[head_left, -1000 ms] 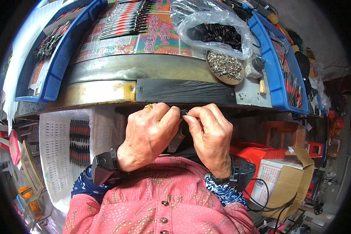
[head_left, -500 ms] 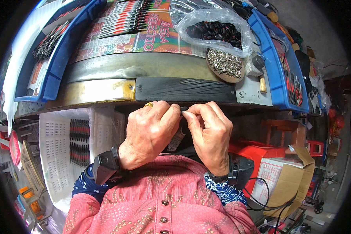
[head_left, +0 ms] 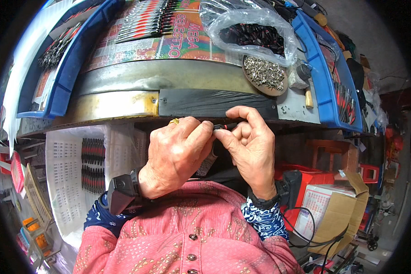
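My left hand [head_left: 176, 148] is closed, its thumb and forefinger pinching one end of a slim black part with a red band [head_left: 223, 126]. The part lies sideways between both hands, just below the bench's front edge. On its other end rest the thumb and curled fingers of my right hand [head_left: 253, 150], while that forefinger is raised and bent above it. My fingers hide both ends of the part. Past the hands, a clear plastic bag [head_left: 271, 23] holds many small black pieces, and a round dish [head_left: 283, 86] holds small silvery metal pieces.
Rows of red, black and silver pen-like pieces [head_left: 146, 20] lie on a printed sheet. Blue trays stand at the left [head_left: 61, 91] and right [head_left: 317, 73]. Below the bench are a white basket [head_left: 61, 182] with black-and-red pieces, a red stool [head_left: 306, 178] and a cardboard box [head_left: 333, 219].
My right hand has shifted slightly right and its forefinger has lifted off, so more of the black part shows. My left hand stays nearly in place.
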`<state>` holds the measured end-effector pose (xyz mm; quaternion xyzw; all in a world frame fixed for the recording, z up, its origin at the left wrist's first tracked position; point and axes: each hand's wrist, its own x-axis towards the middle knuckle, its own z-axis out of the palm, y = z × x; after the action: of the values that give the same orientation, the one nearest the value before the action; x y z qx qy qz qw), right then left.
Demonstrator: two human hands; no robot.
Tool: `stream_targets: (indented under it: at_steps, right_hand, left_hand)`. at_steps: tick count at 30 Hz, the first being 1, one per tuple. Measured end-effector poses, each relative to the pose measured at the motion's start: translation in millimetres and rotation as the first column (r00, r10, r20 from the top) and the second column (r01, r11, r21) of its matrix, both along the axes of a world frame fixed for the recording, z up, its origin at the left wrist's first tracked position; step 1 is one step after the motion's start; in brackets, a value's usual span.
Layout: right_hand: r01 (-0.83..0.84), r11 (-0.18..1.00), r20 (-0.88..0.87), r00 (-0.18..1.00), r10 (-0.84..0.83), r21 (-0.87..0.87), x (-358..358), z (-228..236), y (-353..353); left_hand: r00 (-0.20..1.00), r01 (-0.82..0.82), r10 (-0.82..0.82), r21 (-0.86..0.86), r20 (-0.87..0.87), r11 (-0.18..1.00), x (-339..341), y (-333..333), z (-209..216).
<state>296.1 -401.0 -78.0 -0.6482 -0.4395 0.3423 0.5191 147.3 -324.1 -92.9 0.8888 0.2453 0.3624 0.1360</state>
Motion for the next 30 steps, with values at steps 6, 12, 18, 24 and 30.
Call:
stream_targets:
  at_steps: [6,12,18,24,30]
  right_hand:
    - [-0.126,0.991,-0.373,0.923,0.098,-0.051,4,-2,0]
    - [-0.16,0.987,-0.454,0.879,0.144,0.002,4,-5,1]
    - [-0.152,0.988,-0.446,0.887,0.122,-0.033,3,-5,3]
    - [-0.079,0.997,-0.416,0.906,0.08,0.02,-3,-9,4]
    - [-0.021,0.995,-0.406,0.912,0.058,0.095,-9,-16,5]
  left_hand:
    - [0.999,0.051,-0.05,-0.093,0.009,0.994,-4,2,3]
    - [0.997,0.065,-0.062,-0.08,0.043,0.995,-4,3,3]
    - [0.997,0.082,-0.079,-0.111,0.024,0.99,-5,2,3]
    - [0.995,0.084,-0.081,-0.057,0.053,0.995,-4,1,3]
    - [0.995,0.091,-0.089,-0.035,0.053,0.995,-3,4,4]
